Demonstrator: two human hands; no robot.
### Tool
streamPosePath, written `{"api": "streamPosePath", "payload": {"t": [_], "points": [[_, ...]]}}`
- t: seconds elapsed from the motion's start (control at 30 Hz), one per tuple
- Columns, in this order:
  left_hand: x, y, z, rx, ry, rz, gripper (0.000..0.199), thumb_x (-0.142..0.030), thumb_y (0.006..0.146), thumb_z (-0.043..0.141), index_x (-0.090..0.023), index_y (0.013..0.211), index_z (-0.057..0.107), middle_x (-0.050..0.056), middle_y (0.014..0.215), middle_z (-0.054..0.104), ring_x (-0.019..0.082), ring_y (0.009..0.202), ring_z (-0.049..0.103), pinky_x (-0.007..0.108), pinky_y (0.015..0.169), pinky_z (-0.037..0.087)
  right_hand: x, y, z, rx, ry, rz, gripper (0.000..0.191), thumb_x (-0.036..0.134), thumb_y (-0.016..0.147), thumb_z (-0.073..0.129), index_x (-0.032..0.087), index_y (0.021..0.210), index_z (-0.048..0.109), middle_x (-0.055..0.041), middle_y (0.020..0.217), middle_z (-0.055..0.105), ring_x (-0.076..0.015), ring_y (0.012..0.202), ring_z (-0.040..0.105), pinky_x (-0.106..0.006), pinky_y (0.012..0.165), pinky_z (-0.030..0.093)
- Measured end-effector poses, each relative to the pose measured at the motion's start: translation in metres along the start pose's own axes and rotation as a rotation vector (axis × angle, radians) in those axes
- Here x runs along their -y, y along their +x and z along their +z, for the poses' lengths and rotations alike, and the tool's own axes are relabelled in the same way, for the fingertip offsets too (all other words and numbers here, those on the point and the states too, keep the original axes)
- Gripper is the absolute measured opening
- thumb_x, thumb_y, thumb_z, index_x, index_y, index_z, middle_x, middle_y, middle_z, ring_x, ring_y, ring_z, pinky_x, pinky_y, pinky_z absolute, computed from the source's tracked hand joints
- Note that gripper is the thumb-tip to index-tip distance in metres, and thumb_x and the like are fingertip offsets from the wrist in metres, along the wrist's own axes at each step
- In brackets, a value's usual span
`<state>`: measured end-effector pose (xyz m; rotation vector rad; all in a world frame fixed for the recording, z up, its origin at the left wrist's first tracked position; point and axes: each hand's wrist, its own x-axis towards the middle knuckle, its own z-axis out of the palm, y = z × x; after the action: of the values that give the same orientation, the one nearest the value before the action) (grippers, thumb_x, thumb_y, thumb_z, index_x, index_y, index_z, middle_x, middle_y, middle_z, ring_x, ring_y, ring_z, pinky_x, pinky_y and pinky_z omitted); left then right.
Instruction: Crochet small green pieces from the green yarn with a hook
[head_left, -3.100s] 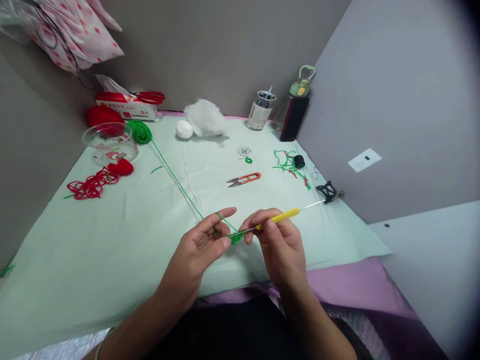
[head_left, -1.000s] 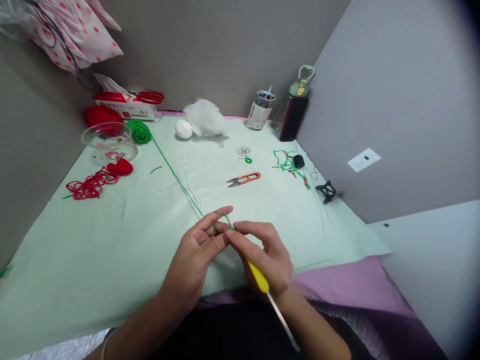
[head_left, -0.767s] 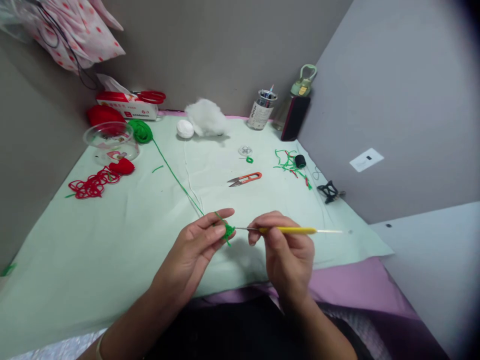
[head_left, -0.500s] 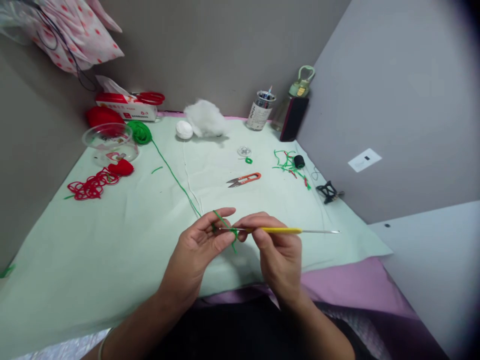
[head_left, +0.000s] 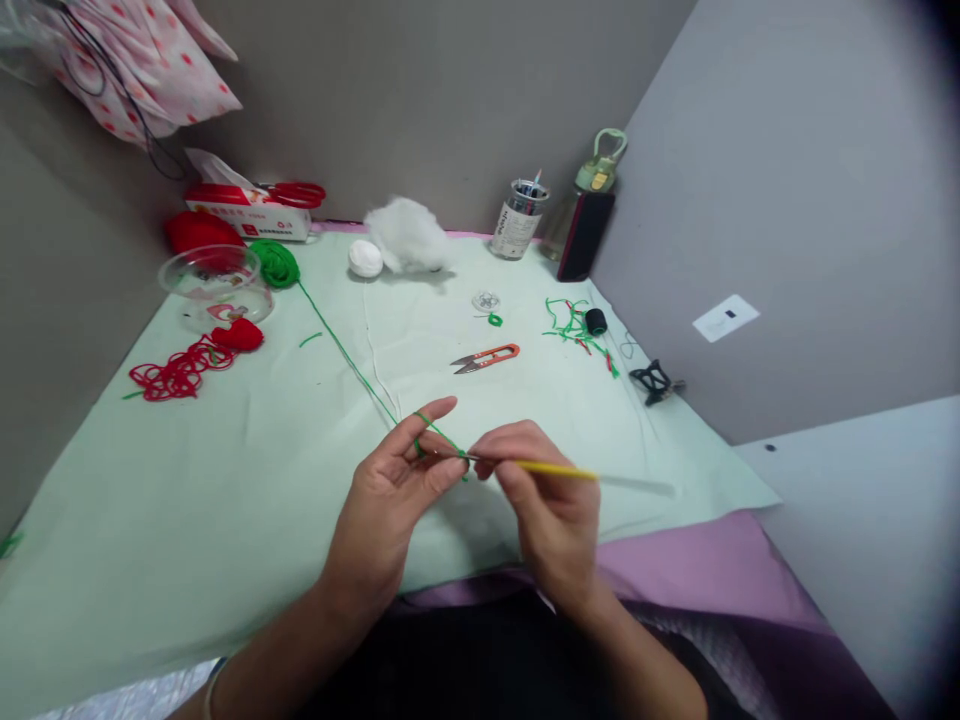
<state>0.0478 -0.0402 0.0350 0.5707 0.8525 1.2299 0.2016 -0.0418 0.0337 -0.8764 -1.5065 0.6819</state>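
I see left fingers (head_left: 431, 485) pinching small green knotted yarnwork (head_left: 463, 454), its strand (head_left: 352, 367) looped apparently for tension; right fingers (head_left: 517, 485) clamp a yellow-handled metal hook (head_left: 559, 469).

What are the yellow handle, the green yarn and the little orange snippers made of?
Yellow handle: maybe plastic, smooth and evenly coloured.
Green yarn: matte fibre, cotton or acrylic perhaps; it coils softly.
Orange snippers: grey blades look metal; smooth handle, painted metal or plastic maybe.
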Motion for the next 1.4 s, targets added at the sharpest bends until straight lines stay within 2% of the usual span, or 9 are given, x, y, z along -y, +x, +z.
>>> {"api": "streamPosePath", "payload": {"t": [0.07, 0.13, 0.27, 0.43, 0.53, 0.67, 0.83, 1.1, 1.4], "points": [[0.003, -0.002, 0.002, 0.010, 0.001, -0.003, 0.053, -0.023, 0.080, 0.092, -0.033, 0.130, 0.077, -0.005, 0.084, 0.073, 0.010, 0.086, 0.067, 0.021, 0.087, 0.051, 0.000, -0.005, 0.005, 0.004, -0.236, -0.168, 0.032, 0.010, 0.098, 0.066, 0.028, 0.121, 0.079, -0.0075, 0.108, 0.078, -0.0197, 0.097, 0.074, -0.035, 0.082, 0.062], [0.003, -0.004, 0.004, 0.033, -0.042, -0.063, 0.051, -0.026, 0.081, 0.091, -0.030, 0.130, 0.077, -0.002, 0.087, 0.075, 0.012, 0.092, 0.067, 0.023, 0.091, 0.051, -0.001, -0.010, 0.009, -0.037, -0.312, -0.248, 0.041, 0.006, 0.097, 0.066, 0.030, 0.128, 0.077, -0.0091, 0.119, 0.078, -0.0208, 0.104, 0.074, -0.036, 0.085, 0.062], [-0.001, -0.004, 0.006, 0.074, -0.085, -0.142, 0.043, -0.024, 0.080, 0.090, -0.025, 0.122, 0.080, 0.001, 0.094, 0.077, 0.015, 0.098, 0.068, 0.027, 0.098, 0.049, -0.005, -0.007, 0.006, -0.091, -0.024, -0.012, 0.028, 0.012, 0.099, 0.065, 0.030, 0.115, 0.081, -0.0056, 0.109, 0.081, -0.0194, 0.101, 0.075, -0.033, 0.084, 0.063], [-0.004, -0.003, 0.004, 0.054, -0.031, -0.126, 0.042, -0.023, 0.081, 0.089, -0.025, 0.122, 0.080, 0.000, 0.091, 0.073, 0.019, 0.100, 0.070, 0.035, 0.104, 0.047, -0.012, 0.002, 0.001, -0.115, 0.337, 0.288, 0.012, 0.032, 0.098, 0.072, 0.026, 0.102, 0.082, -0.0036, 0.095, 0.082, -0.0149, 0.079, 0.073, -0.029, 0.074, 0.062], [-0.003, -0.004, 0.002, 0.078, 0.009, -0.125, 0.042, -0.025, 0.083, 0.086, -0.024, 0.124, 0.079, 0.002, 0.092, 0.071, 0.022, 0.101, 0.069, 0.040, 0.107, 0.044, -0.012, 0.005, 0.001, -0.145, 0.431, 0.368, 0.016, 0.039, 0.094, 0.076, 0.023, 0.095, 0.081, -0.0038, 0.086, 0.080, -0.0144, 0.072, 0.071, -0.028, 0.069, 0.061], [-0.003, -0.006, -0.001, 0.077, 0.042, -0.113, 0.038, -0.027, 0.084, 0.084, -0.024, 0.121, 0.081, 0.002, 0.093, 0.068, 0.022, 0.101, 0.065, 0.039, 0.105, 0.042, -0.008, 0.008, -0.001, -0.106, 0.472, 0.385, 0.020, 0.040, 0.097, 0.072, 0.021, 0.092, 0.076, -0.0040, 0.080, 0.079, -0.0140, 0.064, 0.067, -0.028, 0.062, 0.059], [-0.004, -0.008, -0.004, 0.071, 0.088, -0.093, 0.034, -0.027, 0.085, 0.084, -0.026, 0.119, 0.082, 0.001, 0.091, 0.066, 0.019, 0.096, 0.060, 0.034, 0.097, 0.043, -0.007, 0.006, -0.006, -0.046, 0.445, 0.349, 0.019, 0.036, 0.104, 0.062, 0.021, 0.097, 0.072, -0.0038, 0.084, 0.080, -0.0144, 0.067, 0.069, -0.029, 0.066, 0.060], [-0.003, -0.006, -0.007, 0.071, 0.195, -0.026, 0.032, -0.030, 0.087, 0.083, -0.028, 0.119, 0.082, 0.000, 0.088, 0.064, 0.016, 0.090, 0.061, 0.027, 0.087, 0.048, -0.001, -0.001, -0.010, -0.008, 0.187, 0.216, 0.019, 0.029, 0.108, 0.055, 0.022, 0.103, 0.072, -0.0040, 0.093, 0.080, -0.0150, 0.075, 0.073, -0.032, 0.073, 0.063], [-0.004, -0.007, -0.007, 0.010, 0.321, 0.094, 0.030, -0.027, 0.085, 0.085, -0.028, 0.115, 0.083, 0.000, 0.087, 0.070, 0.018, 0.090, 0.066, 0.029, 0.092, 0.052, 0.004, -0.005, -0.012, 0.133, -0.100, -0.148, 0.026, 0.016, 0.106, 0.050, 0.023, 0.119, 0.072, -0.0075, 0.102, 0.080, -0.0204, 0.093, 0.075, -0.039, 0.081, 0.063]]}}
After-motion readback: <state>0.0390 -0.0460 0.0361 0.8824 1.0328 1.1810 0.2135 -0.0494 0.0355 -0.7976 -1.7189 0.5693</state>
